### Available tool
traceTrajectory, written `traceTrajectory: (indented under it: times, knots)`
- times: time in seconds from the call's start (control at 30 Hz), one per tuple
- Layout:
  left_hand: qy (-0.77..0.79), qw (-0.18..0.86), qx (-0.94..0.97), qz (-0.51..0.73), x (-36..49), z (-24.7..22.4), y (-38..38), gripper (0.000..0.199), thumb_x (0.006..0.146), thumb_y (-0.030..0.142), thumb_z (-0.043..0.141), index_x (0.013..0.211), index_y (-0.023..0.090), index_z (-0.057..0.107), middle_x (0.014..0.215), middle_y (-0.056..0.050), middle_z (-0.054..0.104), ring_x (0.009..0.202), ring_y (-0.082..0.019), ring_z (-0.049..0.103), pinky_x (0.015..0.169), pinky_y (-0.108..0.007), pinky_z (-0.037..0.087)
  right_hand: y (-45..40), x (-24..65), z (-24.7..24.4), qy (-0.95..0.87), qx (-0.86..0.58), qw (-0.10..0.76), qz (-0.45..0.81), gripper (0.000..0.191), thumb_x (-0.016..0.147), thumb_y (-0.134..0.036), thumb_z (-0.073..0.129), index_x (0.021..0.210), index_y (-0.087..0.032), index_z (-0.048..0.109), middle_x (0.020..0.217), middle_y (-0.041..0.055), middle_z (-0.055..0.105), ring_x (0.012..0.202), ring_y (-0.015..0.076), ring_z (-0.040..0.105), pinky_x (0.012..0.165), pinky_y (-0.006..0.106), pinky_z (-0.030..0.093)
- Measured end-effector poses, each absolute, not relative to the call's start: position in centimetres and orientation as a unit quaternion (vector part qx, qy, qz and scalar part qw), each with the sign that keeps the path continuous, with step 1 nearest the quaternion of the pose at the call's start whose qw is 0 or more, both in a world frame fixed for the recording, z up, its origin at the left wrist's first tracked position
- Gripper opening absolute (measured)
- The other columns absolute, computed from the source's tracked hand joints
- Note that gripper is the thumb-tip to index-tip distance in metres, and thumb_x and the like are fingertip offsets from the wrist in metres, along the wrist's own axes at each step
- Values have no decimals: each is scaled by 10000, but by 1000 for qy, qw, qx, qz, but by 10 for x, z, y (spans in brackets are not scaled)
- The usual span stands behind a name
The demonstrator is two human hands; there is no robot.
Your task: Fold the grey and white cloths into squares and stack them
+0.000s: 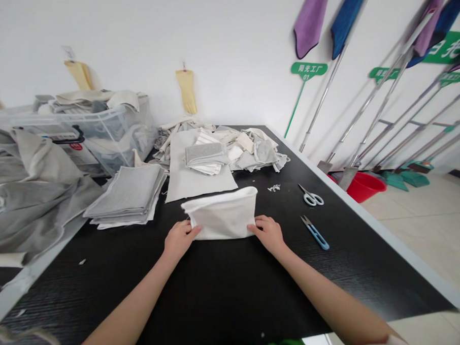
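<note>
A white piece of cloth (224, 213) is held up off the black table, its upper edge bent over and its lower edge near the tabletop. My left hand (180, 238) pinches its lower left side, thumb in front and fingers behind. At the lower right side my right hand (268, 233) grips it the same way. Just beyond lies a flat pale sheet of fabric (179, 180) bearing a small pile of folded grey and white cloths (204, 154). To the left sits a stack of grey cloths (126, 192).
Scissors (311, 195) and blue thread snips (315, 233) lie right of the cloth, near thread scraps (274, 188). Loose fabric pieces (257, 148) are heaped at the back. A clear plastic bin (109, 129) full of cloth stands back left. A red bucket (366, 185) is on the floor.
</note>
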State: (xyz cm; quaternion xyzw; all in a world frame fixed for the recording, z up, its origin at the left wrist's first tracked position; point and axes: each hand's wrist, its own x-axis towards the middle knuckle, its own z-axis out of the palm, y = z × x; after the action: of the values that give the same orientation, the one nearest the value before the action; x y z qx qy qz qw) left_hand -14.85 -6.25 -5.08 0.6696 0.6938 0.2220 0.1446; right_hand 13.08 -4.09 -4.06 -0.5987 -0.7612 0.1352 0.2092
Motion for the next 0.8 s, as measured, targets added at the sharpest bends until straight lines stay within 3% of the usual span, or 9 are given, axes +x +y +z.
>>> traceTrajectory:
  times: [0.2,0.37,0.53,0.63,0.8]
  knots:
    - [710,70,672,200,-147,-52,-62,360,689,432,402,476,212,590,1004,22,538,832,-172,476,760,-303,369,-47,128,-44,-732,-643,202,103,263,710,-402,447,573,-234,596,1002,-31,535,902,178,438,724,331,278]
    - [718,74,665,193,-147,-52,-63,342,670,428,418,445,206,547,1032,41,525,853,-179,475,775,-318,360,-48,127,-46,-726,-647,205,110,252,689,-381,467,526,-218,568,1006,-35,535,916,180,435,749,346,266]
    - [756,114,615,192,-141,-50,-56,285,604,479,490,535,214,568,1142,31,464,993,-247,419,896,-457,220,-42,127,-46,-699,-662,222,154,188,640,-414,512,607,-241,580,1047,-37,523,946,200,435,796,387,249]
    - [767,142,588,212,-137,-49,-52,334,659,500,425,563,219,580,1146,20,465,1036,-263,386,904,-525,129,-37,128,-47,-688,-656,244,190,249,693,-439,440,639,-251,594,1034,-38,534,934,188,453,813,382,259]
    - [753,148,576,283,-137,-48,-56,299,710,424,399,598,218,583,1149,17,465,1030,-245,393,900,-550,116,-38,133,-51,-700,-602,324,205,296,742,-378,397,569,-208,567,1007,4,543,904,165,478,799,315,322]
